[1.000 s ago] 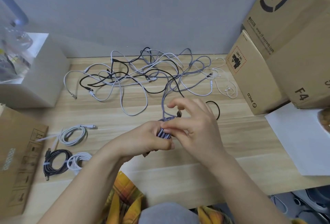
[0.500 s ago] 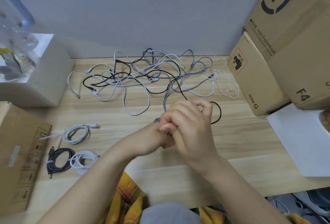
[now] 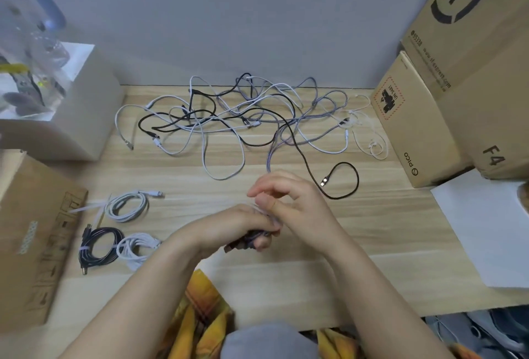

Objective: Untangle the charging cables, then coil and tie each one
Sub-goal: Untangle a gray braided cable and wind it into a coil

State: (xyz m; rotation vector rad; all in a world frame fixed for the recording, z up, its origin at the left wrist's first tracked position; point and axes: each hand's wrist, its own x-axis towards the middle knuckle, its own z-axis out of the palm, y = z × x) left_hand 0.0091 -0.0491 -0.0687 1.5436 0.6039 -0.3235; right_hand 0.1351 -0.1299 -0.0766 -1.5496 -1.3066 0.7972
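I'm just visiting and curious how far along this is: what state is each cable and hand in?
Left hand: closed on braided cable.
Right hand: pinching braided cable.
Braided cable: partly coiled, tail in pile.
Cable pile: tangled.
White coil: tied.
Black coil: tied.
Second white coil: coiled; tie unclear.
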